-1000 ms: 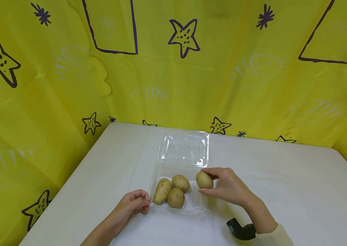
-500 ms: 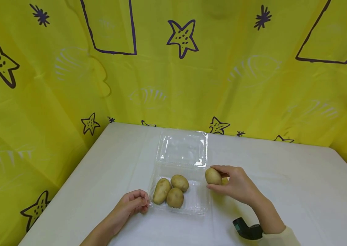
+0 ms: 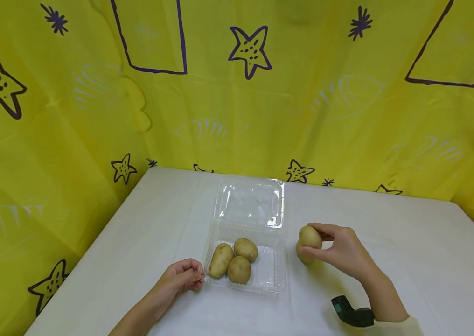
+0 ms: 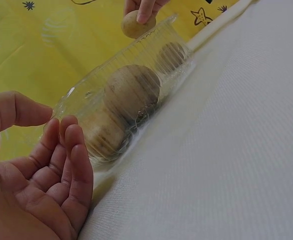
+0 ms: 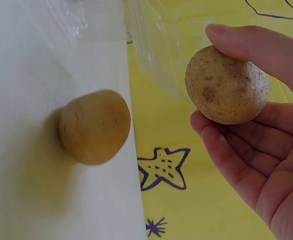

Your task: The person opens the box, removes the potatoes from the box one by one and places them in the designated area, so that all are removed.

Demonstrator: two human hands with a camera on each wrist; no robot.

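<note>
My right hand (image 3: pixel 344 252) holds a small round potato (image 5: pixel 226 85) between thumb and fingers, raised over the table to the right of the clear plastic container (image 3: pixel 268 275). Another potato (image 5: pixel 95 127) rests on the table below it; in the head view the held one partly covers it. Inside the container's base lie a long potato (image 3: pixel 221 261) and two rounder potatoes, one behind (image 3: pixel 246 250) and one in front (image 3: pixel 239 270). At the container's left front corner, my left hand (image 3: pixel 182 278) pinches the rim with thumb and fingertips.
The container's hinged lid (image 3: pixel 249 203) lies folded back toward the rear of the white table (image 3: pixel 170 200). A yellow patterned curtain (image 3: pixel 237 107) hangs behind and at the left side. A black device (image 3: pixel 352 313) sits at my right wrist.
My right hand has carried its potato from over the container's right side out to the right, above the potato on the table. The left hand stays at the rim.
</note>
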